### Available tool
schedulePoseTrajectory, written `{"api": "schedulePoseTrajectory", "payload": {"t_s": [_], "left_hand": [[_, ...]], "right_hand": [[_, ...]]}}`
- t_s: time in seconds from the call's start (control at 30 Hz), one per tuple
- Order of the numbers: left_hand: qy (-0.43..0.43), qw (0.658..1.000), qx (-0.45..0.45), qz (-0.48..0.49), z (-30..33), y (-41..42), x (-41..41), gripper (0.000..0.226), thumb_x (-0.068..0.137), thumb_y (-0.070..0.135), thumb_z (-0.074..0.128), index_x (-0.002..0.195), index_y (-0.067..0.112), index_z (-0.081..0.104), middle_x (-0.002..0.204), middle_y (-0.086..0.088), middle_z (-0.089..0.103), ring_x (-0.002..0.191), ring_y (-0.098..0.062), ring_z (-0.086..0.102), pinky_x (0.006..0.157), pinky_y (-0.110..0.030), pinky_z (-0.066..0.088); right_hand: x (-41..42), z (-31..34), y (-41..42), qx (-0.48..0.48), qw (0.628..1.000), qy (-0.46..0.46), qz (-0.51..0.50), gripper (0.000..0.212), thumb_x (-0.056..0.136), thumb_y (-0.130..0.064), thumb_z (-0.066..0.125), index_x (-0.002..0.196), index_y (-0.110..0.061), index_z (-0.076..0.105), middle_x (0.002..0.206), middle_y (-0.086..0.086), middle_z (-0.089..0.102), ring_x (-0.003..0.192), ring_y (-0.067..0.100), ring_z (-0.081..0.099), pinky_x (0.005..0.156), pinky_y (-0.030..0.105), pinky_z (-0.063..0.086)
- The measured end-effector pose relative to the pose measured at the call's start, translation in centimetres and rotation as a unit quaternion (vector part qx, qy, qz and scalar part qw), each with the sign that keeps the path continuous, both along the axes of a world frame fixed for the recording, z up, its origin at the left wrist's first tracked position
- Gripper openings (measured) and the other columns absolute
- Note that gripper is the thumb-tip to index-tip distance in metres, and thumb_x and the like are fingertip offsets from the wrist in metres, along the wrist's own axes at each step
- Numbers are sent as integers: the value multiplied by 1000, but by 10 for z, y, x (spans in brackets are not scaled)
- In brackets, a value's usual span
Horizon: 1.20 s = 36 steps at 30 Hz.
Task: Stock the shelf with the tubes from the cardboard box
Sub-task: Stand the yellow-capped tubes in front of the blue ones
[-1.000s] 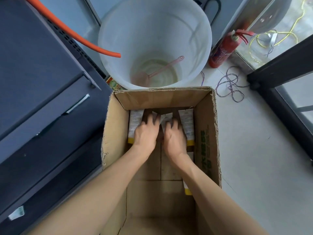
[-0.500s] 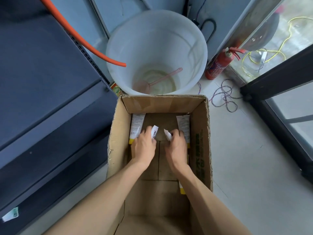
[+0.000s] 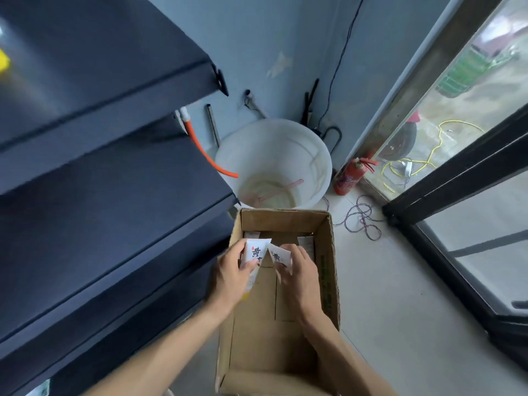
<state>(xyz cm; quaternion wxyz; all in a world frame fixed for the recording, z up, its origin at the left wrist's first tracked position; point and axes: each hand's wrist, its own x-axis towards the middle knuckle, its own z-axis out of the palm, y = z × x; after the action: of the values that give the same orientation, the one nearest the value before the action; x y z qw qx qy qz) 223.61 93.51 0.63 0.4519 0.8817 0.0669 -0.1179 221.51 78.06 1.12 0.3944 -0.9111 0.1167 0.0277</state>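
Pale floor tiles (image 3: 400, 295) run from a blue-grey wall (image 3: 257, 38) on the far side to a dark-framed glass door (image 3: 471, 195) on the right; a dark shelf unit (image 3: 100, 167) fills the left side, its boards stepping down toward the floor. An open cardboard box (image 3: 328, 281) stands on the tiles just beside the shelf unit; behind it, touching or nearly touching its far wall, sits a white bucket (image 3: 314, 155) with a pink scoop (image 3: 281, 190) lying inside; an orange hose (image 3: 205, 154) curves from the wall over the bucket's rim; a red fire extinguisher (image 3: 350, 175) stands by the door frame, with a tangle of thin wire (image 3: 363, 217) on the floor near it.

Both hands are over the box, above its floor; the left hand (image 3: 228, 278) grips a white tube (image 3: 255, 252) with black lettering, fingers and thumb curled round its body, the flat end pointing up; the right hand (image 3: 300, 274) pinches a second white tube (image 3: 280, 257) the same way; the two flat ends lean toward each other, close but apart. More tubes (image 3: 307, 242) lie at the far end of the box floor, one by the left wall and one by the right wall.
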Motion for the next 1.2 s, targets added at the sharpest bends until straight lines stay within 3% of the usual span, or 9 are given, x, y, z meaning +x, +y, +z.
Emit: {"api": "schedulePoseTrajectory", "payload": {"t_s": [0.17,0.37,0.47,0.63,0.77,0.87,1.0,1.2], "left_hand": [[-56,997,-48,33,86,46,-20,25,87,17,73,111,23,68,98,10,75,85,-5,72,72,-38,61],[-105,991,-53,63,190,117,-64,28,77,40,69,104,32,66,89,17,75,83,-5,72,75,-40,58],[-131,988,-50,67,233,155,-89,19,86,28,73,102,32,65,91,19,75,84,-2,72,75,-43,59],[-162,978,-69,114,295,219,-133,21,88,16,73,105,26,67,92,16,77,86,-4,73,78,-43,59],[-196,963,-103,153,332,268,-171,22,89,9,71,108,21,68,100,12,77,96,-7,73,87,-38,57],[-223,949,-114,191,349,302,-197,22,90,9,70,109,19,68,103,10,77,99,-9,72,86,-31,57],[-250,927,-124,252,364,344,-229,24,91,5,68,112,16,67,105,5,77,102,-11,72,89,-34,57],[-303,884,-120,334,381,416,-277,31,91,2,67,118,17,65,111,6,75,107,-11,70,92,-31,56]], "right_hand": [[-20,81,34,61,994,-73,45,28,87,-12,73,106,-28,60,101,-20,60,93,-1,60,73,14,54],[-43,173,89,127,980,-121,92,14,88,-18,70,98,-25,62,91,-13,65,82,6,61,67,21,51],[-53,212,123,147,972,-134,128,14,86,-16,72,91,-24,61,84,-9,65,77,8,60,66,26,49],[-70,272,184,169,951,-152,208,28,85,-13,73,89,-38,61,85,-11,68,81,5,63,69,22,48],[-85,309,234,211,926,-155,271,28,85,-11,70,94,-36,63,87,-5,70,83,14,67,74,33,55],[-92,326,272,220,910,-153,317,27,84,-10,72,86,-34,60,83,-3,70,78,16,66,71,38,57],[-103,344,323,225,887,-135,381,21,83,-11,73,81,-27,60,80,2,69,75,18,65,73,45,56],[-126,362,407,232,853,-127,450,34,82,-8,74,75,-38,60,75,-6,69,70,11,63,65,32,53]]}}
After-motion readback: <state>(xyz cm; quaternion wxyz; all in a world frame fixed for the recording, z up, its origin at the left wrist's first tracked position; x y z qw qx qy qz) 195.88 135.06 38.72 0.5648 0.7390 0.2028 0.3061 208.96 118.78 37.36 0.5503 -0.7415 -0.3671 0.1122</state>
